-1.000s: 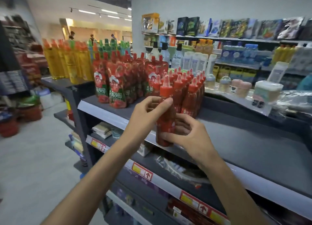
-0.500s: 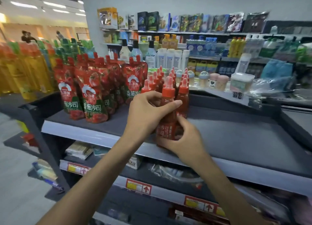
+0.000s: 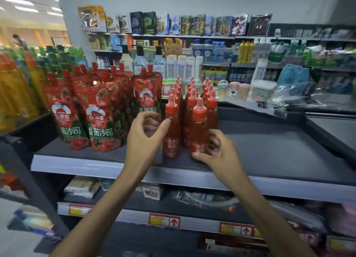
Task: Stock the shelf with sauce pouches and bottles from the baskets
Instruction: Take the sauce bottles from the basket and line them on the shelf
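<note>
Shelf (image 3: 192, 175), mid frame, looks approx half stocked: pouches (image 3: 100, 122) in rows at left, bottles (image 3: 209, 102) in rows beside them. Right hand (image 3: 217, 150) grips the base of front right bottle (image 3: 199, 129), which stands near the shelf edge. Left hand (image 3: 146, 137) is loosely curled, thumb touching front left bottle (image 3: 172, 141). Shelf's right part is bare; baskets not in view, so remaining stock can't be told

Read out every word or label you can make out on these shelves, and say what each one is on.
"0添加": front sauce pouch
"番茄沙司": same pouch
"TOMATO SAUCE": same pouch
"番茄沙司": front right bottle
Price tags: red arrow only, text too blurred
Back-wall packages: too blurred
</note>
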`<state>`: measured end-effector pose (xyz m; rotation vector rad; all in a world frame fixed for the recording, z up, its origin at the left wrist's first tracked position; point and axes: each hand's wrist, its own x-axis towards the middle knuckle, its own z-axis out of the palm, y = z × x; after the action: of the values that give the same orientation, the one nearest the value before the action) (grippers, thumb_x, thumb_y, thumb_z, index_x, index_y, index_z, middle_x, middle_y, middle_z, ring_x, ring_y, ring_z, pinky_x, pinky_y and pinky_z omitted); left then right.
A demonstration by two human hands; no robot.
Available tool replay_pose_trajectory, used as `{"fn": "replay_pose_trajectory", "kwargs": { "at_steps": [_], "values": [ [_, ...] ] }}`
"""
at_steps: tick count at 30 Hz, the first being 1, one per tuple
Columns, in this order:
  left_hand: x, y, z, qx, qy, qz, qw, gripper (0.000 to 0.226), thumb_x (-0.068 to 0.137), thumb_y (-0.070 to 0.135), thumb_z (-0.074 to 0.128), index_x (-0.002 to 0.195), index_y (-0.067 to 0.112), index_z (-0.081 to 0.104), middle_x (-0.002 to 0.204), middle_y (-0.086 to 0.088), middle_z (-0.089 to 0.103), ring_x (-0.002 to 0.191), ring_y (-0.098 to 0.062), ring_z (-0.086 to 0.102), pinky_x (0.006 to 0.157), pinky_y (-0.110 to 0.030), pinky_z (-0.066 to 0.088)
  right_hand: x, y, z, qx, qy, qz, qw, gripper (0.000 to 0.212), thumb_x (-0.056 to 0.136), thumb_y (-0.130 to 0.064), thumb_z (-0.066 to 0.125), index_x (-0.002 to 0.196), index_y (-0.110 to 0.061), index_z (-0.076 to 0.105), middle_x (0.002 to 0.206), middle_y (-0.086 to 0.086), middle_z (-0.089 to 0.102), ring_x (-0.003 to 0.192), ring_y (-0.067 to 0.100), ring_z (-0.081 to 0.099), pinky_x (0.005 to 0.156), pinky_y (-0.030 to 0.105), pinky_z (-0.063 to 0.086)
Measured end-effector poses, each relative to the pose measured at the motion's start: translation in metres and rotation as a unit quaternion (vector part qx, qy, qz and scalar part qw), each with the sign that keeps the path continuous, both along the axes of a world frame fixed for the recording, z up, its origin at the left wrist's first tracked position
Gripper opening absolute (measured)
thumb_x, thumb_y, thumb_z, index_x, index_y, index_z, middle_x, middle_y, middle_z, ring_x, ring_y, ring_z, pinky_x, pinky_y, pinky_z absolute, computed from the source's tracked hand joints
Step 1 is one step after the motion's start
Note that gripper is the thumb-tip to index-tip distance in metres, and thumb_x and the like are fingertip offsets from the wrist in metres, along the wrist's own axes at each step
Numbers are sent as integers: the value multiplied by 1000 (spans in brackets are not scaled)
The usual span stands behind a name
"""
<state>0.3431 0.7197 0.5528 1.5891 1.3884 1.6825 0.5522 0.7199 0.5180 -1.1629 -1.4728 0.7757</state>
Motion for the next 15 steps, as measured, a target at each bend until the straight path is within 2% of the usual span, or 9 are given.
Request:
{"fn": "replay_pose_trajectory", "kwargs": {
  "at_steps": [2, 4, 8, 11, 15],
  "values": [
    [-6, 12, -18, -49, 47, -21, 997, 48, 82, 52, 80, 120, 30, 60, 114, 0, 62, 101, -9, 62, 91, -29, 54, -6, 7, -6, 3, -13, -11, 1000, 62, 73, 0, 89, 117, -34, 62, 119, -1, 67, 107, 6, 67, 87, 19, 56],
    [-7, 17, -27, -82, 88, -47, 992, 59, 77, 52, 82, 125, 33, 56, 120, 3, 59, 103, -3, 60, 90, -25, 51, -10, 13, -11, -1, -12, -15, 1000, 63, 72, 1, 89, 122, -27, 62, 119, 5, 67, 105, 8, 68, 85, 18, 56],
    [-8, 24, -33, -79, 138, -74, 985, 53, 78, 34, 87, 119, 35, 55, 114, 10, 64, 94, 6, 61, 74, -8, 45, -11, 16, -13, -21, -14, -2, 1000, 64, 75, 0, 87, 130, -21, 63, 117, 0, 73, 104, 10, 72, 89, 24, 59],
    [-8, 27, -32, -75, 149, -81, 983, 51, 76, 29, 87, 115, 34, 54, 107, 12, 67, 90, 6, 61, 71, -9, 46, -12, 17, -12, -22, -34, -1, 999, 67, 76, -6, 89, 136, -20, 61, 119, -3, 73, 103, 5, 71, 92, 27, 60],
    [-9, 29, -33, -73, 145, -90, 983, 49, 77, 25, 89, 113, 30, 56, 100, 12, 69, 89, 6, 62, 69, -5, 45, -15, 18, -11, -18, -52, -11, 998, 64, 74, -10, 90, 131, -22, 64, 119, -5, 72, 103, 5, 71, 93, 33, 60]
  ]
}}
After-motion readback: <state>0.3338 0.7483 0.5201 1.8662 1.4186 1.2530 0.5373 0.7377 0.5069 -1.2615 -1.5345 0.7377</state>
